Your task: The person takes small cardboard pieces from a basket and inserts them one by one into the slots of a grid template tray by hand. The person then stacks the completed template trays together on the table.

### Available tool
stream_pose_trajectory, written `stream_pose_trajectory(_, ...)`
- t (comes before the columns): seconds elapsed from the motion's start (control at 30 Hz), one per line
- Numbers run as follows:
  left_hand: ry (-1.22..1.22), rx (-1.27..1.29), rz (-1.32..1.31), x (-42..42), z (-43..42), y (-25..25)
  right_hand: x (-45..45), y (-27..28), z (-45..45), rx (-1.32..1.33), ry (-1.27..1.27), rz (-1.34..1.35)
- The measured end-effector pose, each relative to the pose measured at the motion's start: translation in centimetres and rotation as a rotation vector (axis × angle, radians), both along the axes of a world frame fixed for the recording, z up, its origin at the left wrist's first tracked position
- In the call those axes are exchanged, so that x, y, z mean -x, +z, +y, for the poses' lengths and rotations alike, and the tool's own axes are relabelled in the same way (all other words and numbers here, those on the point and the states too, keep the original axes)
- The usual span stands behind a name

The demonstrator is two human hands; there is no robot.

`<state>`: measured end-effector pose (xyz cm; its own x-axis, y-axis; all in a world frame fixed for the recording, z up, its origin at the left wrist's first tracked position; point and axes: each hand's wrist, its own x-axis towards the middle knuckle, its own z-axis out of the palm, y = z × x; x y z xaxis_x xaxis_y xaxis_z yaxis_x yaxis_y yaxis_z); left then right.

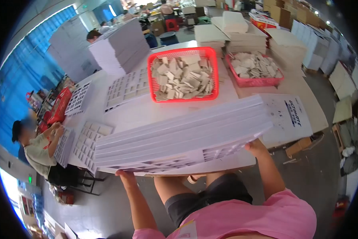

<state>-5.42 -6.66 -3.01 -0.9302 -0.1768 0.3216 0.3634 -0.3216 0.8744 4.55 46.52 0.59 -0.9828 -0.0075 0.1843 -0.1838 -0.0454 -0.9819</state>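
Observation:
A thick stack of white boards (183, 129) is tilted up on its edge over the near side of the table, its layered edges facing up. Rows of rectangular cut-outs show along its lower face. My left hand (125, 174) grips the stack's lower left edge. At the lower right corner, my right hand (255, 146) holds the same stack, its fingers partly hidden beneath the boards. Beyond the stack stands a red plastic basket (152, 96) filled with small pale square pieces. Left of the basket lies a cut-out board (125, 88), and another grid board (89, 141) rests nearer.
A pink basket (262, 82) of similar pieces stands at the right, before piles of cream sheets (210, 35). A tall white stack (121, 46) rises at the back left. A co-worker (39, 149) sits at the left edge. A printed white sheet (284, 115) lies right.

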Motion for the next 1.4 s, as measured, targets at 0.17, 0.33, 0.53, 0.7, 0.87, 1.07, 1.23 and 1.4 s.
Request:
stream_pose_trajectory(0.17,0.012,-0.180,-0.242,1.1,-1.7,-1.5,-1.2,0.9,0.5,-0.025,0.021,-0.140)
stream_pose_trajectory(0.33,0.233,-0.299,-0.313,0.6,2.7,0.7,-0.6,-3.4,0.5,-0.052,-0.061,-0.072)
stream_pose_trajectory(0.53,0.071,0.071,-0.312,1.0,1.9,0.8,-0.6,-1.1,4.5,-0.538,0.177,-0.315)
stream_pose_trajectory(0.7,-0.048,0.498,-0.318,0.5,-2.6,-3.4,0.3,-0.8,5.0,-0.795,0.185,-0.226)
stream_pose_trajectory(0.87,-0.252,0.614,-0.060,-2.4,0.6,2.6,0.9,-0.9,3.8,-0.722,0.214,-0.280)
stream_pose_trajectory(1.07,-0.320,1.036,-0.279,-2.1,-0.3,5.3,-0.4,1.9,1.9,-0.953,0.183,-0.392)
stream_pose_trajectory(1.23,-0.362,1.136,-0.360,-0.9,-1.2,7.2,0.6,1.9,1.8,-1.251,0.301,-0.791)
stream_pose_trajectory(1.4,-0.400,1.163,-0.545,0.3,0.0,10.1,0.1,-0.8,2.3,-1.285,0.344,-0.803)
